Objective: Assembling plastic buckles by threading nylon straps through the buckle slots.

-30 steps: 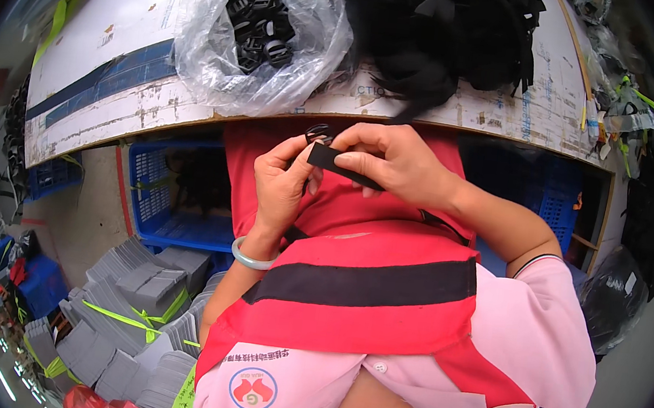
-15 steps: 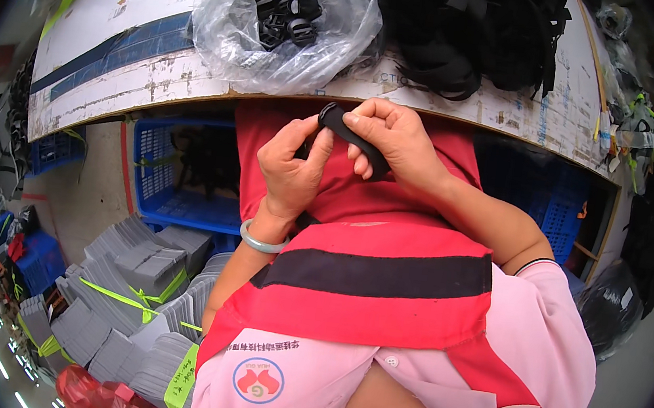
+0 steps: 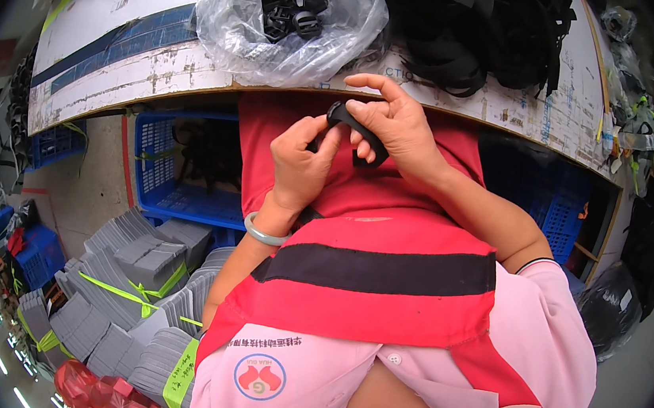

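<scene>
A black webbing strap [image 3: 373, 141] runs between my two hands, just off the near edge of the worktable, over the red apron. At its left end sits a small black plastic buckle [image 3: 336, 113]. My left hand [image 3: 301, 161], with a bracelet on the wrist, is closed on the buckle end between thumb and fingers. My right hand [image 3: 406, 133] grips the strap beside the buckle with its thumb and curled fingers, while its index finger stretches out toward the table edge. Part of the strap is hidden behind the right fingers.
On the worktable [image 3: 115, 94] an open clear plastic bag [image 3: 353, 27] holds several black buckles [image 3: 292, 1]. A heap of black straps [image 3: 471, 44] lies to its right. Below the table stands a blue crate [image 3: 183, 206]; bundled grey sheets [image 3: 149, 261] are stacked at lower left.
My right index finger has lifted away from the strap and straightened. Both hands have shifted slightly; the strap's lower end now bends more sharply downward.
</scene>
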The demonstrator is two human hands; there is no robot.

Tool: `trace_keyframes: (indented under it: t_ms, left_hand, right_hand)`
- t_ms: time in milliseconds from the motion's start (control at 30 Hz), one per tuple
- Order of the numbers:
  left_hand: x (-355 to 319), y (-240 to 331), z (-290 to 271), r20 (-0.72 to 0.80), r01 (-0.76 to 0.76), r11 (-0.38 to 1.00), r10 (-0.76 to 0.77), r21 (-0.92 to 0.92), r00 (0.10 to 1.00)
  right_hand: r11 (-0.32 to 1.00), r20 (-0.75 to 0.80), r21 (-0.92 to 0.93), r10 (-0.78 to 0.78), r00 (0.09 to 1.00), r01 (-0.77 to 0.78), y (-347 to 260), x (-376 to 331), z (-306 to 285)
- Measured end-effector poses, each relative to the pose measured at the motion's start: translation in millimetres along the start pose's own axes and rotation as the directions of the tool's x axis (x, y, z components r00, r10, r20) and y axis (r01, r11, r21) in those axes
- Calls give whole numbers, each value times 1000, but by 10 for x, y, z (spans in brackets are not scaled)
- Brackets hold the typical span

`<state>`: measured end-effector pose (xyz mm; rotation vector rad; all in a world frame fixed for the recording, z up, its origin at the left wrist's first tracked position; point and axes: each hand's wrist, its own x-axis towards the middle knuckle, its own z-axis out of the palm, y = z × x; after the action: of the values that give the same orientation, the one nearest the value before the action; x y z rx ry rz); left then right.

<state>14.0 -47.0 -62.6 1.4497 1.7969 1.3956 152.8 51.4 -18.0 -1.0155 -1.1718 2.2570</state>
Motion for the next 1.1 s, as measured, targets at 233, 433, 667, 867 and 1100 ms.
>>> trace_keyframes:
  t_ms: [233, 433, 667, 867, 1100]
  left_hand:
    - [-28, -14, 39, -44, 65, 998, -65, -2, 997]
    - [-55, -42, 50, -45, 226, 955, -239, -193, 970]
    - [-54, -184, 21, -7, 11, 985, -13, -171, 1000]
    - [-79, -153, -47, 479, 624, 93, -557, -776, 679]
    - [-101, -197, -56, 546, 591, -66, -477, -804, 689]
  right_hand:
    - [989, -54, -126, -81, 995, 73, 28, 3, 48]
    - [979, -16, -202, -24, 1000, 20, 94, 34, 21]
    - [975, 74, -60, 217, 973, -212, 107, 172, -133]
    - [979, 108, -95, 190, 976, -180, 128, 151, -156]
    - [975, 127, -222, 1, 992, 27, 65, 57, -95]
